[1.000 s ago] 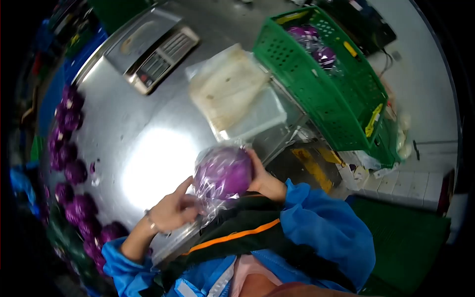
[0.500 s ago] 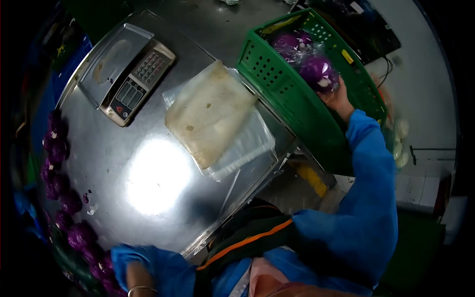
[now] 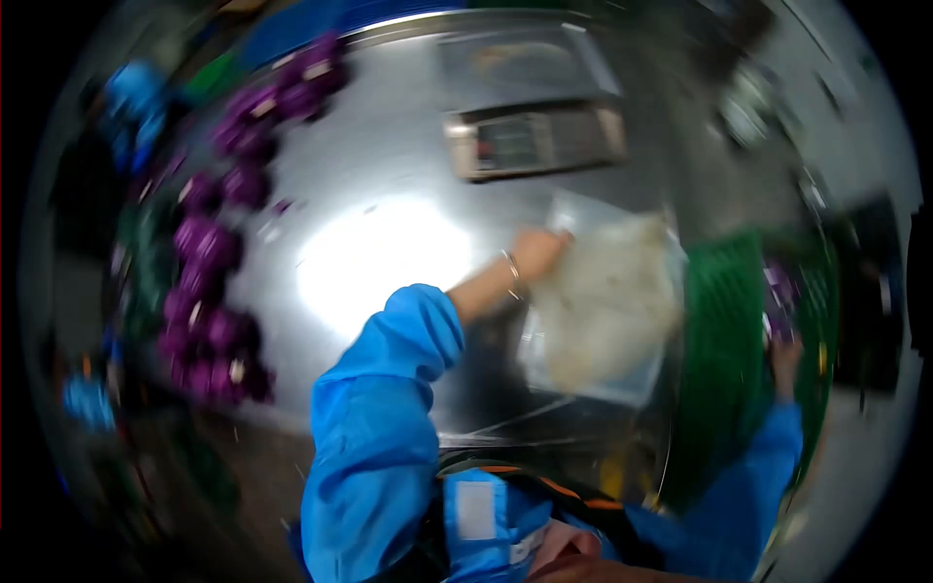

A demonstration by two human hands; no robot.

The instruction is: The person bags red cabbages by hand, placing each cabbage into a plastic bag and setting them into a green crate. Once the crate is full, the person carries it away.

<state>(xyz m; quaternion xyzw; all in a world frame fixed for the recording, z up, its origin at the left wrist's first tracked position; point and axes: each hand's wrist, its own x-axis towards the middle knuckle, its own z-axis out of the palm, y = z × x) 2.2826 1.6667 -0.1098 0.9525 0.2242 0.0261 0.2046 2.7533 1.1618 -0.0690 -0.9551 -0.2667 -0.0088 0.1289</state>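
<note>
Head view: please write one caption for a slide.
Left hand at plastic sheets, right hand by purple cabbage in green crate.

We see a broad metal table (image 3: pixel 389 146) with a bright white glare (image 3: pixel 384 267) on its top, brownish floor (image 3: pixel 267 466) blurred at lower left, and a grey surface (image 3: pixel 875 146), wall or floor, at right.
</note>
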